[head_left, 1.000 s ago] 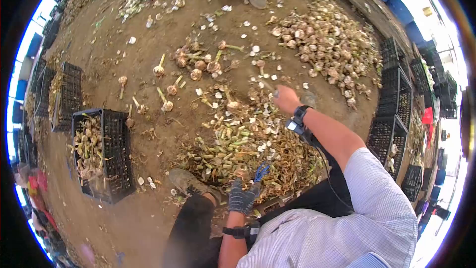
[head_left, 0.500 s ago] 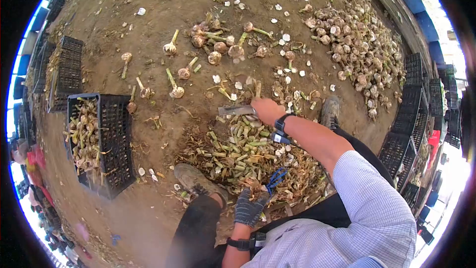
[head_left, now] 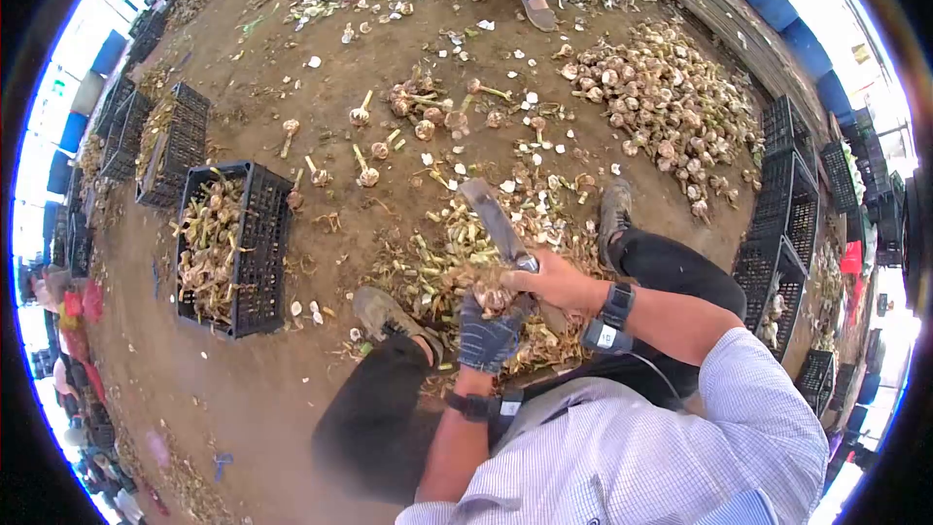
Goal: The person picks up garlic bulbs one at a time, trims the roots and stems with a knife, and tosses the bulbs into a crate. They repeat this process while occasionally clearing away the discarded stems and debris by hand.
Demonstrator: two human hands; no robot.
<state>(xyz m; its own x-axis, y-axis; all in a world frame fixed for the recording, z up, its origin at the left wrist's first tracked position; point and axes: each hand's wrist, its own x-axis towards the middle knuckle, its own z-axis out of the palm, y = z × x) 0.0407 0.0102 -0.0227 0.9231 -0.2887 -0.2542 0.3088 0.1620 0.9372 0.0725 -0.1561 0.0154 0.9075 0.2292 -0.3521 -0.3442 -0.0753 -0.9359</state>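
My gloved left hand (head_left: 489,338) is closed around a garlic bulb (head_left: 497,300), held low in front of my lap. Its root end looks brownish and shaggy. My bare right hand (head_left: 559,282) grips a knife (head_left: 494,222) with a wide, flat blade pointing forward and a little left. The two hands meet at the bulb, with the right thumb close to its top. The knife's edge is partly hidden there. Under the hands lies a heap of cut garlic stalks (head_left: 423,272) and dry trimmings between my feet.
A black crate (head_left: 260,267) of garlic stands at left, more crates (head_left: 175,151) behind it. Loose garlic bulbs (head_left: 367,175) lie on the dirt ahead. A large garlic pile (head_left: 671,102) sits at right, near stacked crates (head_left: 777,194). Another person's foot (head_left: 540,16) shows at the top.
My right hand has drawn back with the knife from over the stalk heap to my left hand. The blade has swung to point forward. My left hand has risen slightly, and the view has shifted.
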